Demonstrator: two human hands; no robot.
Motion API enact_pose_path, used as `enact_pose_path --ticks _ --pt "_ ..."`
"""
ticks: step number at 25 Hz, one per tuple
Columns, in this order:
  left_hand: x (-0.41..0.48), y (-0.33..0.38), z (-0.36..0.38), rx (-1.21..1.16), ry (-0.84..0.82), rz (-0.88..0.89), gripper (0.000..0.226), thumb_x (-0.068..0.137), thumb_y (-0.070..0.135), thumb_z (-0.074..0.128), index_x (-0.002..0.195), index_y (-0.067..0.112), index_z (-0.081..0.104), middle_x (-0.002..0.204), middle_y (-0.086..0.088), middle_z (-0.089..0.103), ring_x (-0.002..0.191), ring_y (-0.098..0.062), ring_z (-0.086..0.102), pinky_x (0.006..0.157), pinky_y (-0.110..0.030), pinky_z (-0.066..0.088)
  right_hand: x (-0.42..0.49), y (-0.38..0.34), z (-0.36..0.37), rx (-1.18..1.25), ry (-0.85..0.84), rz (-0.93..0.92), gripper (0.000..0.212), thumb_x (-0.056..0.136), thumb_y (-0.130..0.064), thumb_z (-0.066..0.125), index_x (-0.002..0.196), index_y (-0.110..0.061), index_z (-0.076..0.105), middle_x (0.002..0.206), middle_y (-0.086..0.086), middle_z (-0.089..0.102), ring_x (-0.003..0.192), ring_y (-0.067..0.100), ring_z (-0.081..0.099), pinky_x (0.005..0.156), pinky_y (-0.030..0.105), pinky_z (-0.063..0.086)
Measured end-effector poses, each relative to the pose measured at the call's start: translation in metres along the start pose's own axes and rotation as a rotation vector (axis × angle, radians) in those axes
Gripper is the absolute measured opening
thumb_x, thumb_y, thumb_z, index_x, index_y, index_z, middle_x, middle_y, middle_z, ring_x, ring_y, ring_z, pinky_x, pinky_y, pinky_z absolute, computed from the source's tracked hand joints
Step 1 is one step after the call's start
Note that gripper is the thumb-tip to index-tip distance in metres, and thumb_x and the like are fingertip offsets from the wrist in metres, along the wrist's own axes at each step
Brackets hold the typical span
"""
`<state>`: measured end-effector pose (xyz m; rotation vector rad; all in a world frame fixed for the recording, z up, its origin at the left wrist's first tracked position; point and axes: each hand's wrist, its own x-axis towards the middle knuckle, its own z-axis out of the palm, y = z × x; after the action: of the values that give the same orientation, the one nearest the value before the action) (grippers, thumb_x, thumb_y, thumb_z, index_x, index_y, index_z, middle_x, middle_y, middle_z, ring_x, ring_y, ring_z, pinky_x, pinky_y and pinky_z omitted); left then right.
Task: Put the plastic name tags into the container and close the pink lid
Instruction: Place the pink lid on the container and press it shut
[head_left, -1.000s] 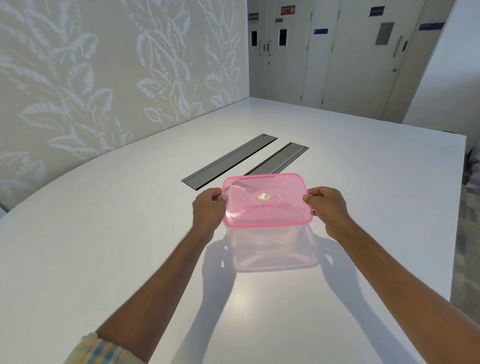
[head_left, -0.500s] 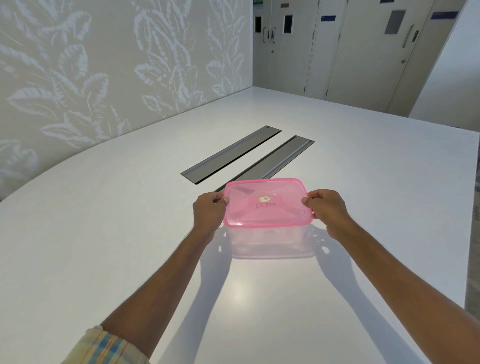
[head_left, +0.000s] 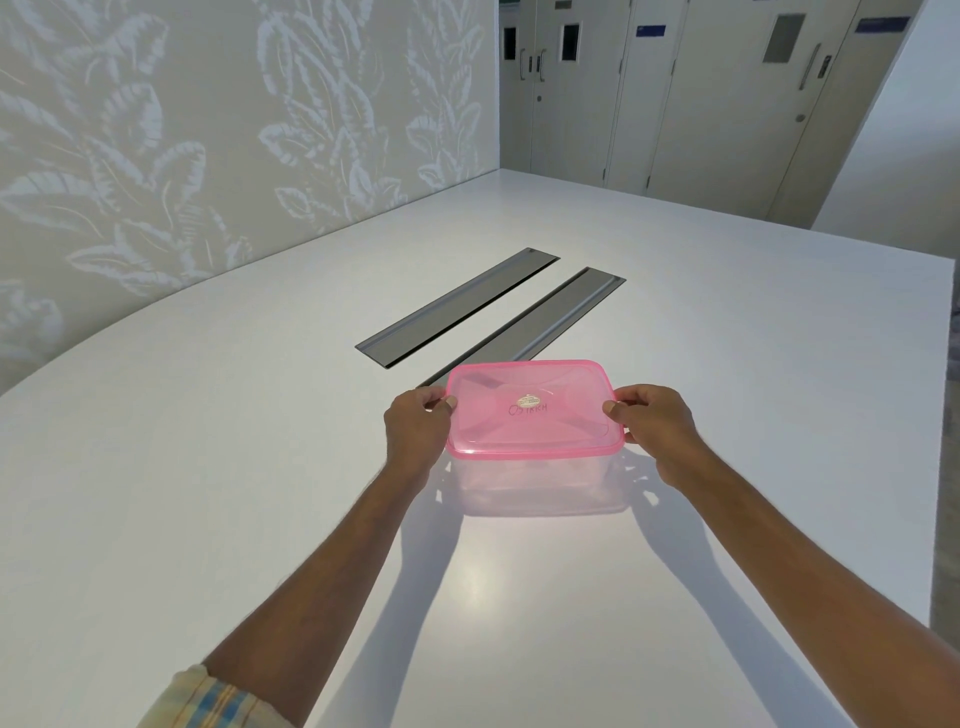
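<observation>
Left hand (head_left: 415, 434) and right hand (head_left: 657, 431) pinch the lid (head_left: 535, 410) at 9 and 3 o'clock. Uneven pressing might pop a corner, seal's hard to see.

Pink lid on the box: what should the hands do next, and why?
Probably press the pink lid down at both ends. It already lies flat on the clear box, the left hand and right hand each grip one short end, and I cannot tell whether it has clicked shut.

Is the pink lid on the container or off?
On: the pink lid sits over the container; left hand and right hand grip its ends. Sealing: cannot tell.
</observation>
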<state>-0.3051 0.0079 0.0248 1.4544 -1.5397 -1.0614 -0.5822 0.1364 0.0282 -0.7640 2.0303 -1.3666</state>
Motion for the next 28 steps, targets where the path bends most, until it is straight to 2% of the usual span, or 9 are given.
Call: enact_pose_path --ticks 5,11,18,25,28 --pt "-0.004 -0.004 0.001 -0.016 0.019 0.000 0.030 0.097 0.023 0.071 0.125 0.015 0.077 0.110 0.005 0.078 0.105 -0.018 0.072 0.098 -0.037 0.059 0.002 0.002 0.002 -0.008 0.006 -0.003 0.013 0.089 -0.017 0.077 0.102 -0.016 0.077 0.097 0.004 0.076 0.084 0.022 0.068 0.083 0.043 0.062" --pt "-0.001 0.006 0.006 0.003 -0.003 -0.049 0.031 0.099 0.022 0.061 0.126 0.017 0.074 0.113 0.003 0.077 0.107 -0.021 0.072 0.100 -0.043 0.060 0.004 -0.001 0.003 -0.021 -0.004 0.019 0.016 0.089 -0.020 0.078 0.104 -0.018 0.077 0.095 0.002 0.076 0.085 0.020 0.069 0.076 0.037 0.061" --pt "0.003 0.002 0.003 -0.010 0.023 -0.022 0.030 0.097 0.019 0.069 0.124 0.013 0.078 0.111 0.001 0.080 0.106 -0.021 0.075 0.101 -0.040 0.061 0.000 -0.001 0.002 0.031 0.012 -0.033 0.017 0.088 -0.015 0.080 0.103 -0.019 0.077 0.089 0.000 0.073 0.080 0.018 0.066 0.076 0.038 0.060" --pt "0.008 0.004 0.004 -0.023 0.014 -0.059 0.027 0.097 0.021 0.071 0.122 0.014 0.078 0.101 0.004 0.077 0.097 -0.019 0.072 0.088 -0.030 0.057 -0.001 -0.006 0.002 0.003 -0.010 -0.022 0.017 0.089 -0.017 0.080 0.106 -0.013 0.078 0.092 0.003 0.074 0.080 0.021 0.066 0.072 0.035 0.058" --pt "0.008 0.001 0.005 -0.007 0.004 -0.048 0.026 0.098 0.022 0.070 0.122 0.015 0.078 0.098 0.004 0.076 0.092 -0.018 0.070 0.085 -0.031 0.057 -0.002 -0.007 0.001 -0.011 -0.017 -0.020 0.020 0.090 -0.017 0.080 0.109 -0.012 0.078 0.097 0.005 0.075 0.080 0.019 0.066 0.070 0.032 0.057"
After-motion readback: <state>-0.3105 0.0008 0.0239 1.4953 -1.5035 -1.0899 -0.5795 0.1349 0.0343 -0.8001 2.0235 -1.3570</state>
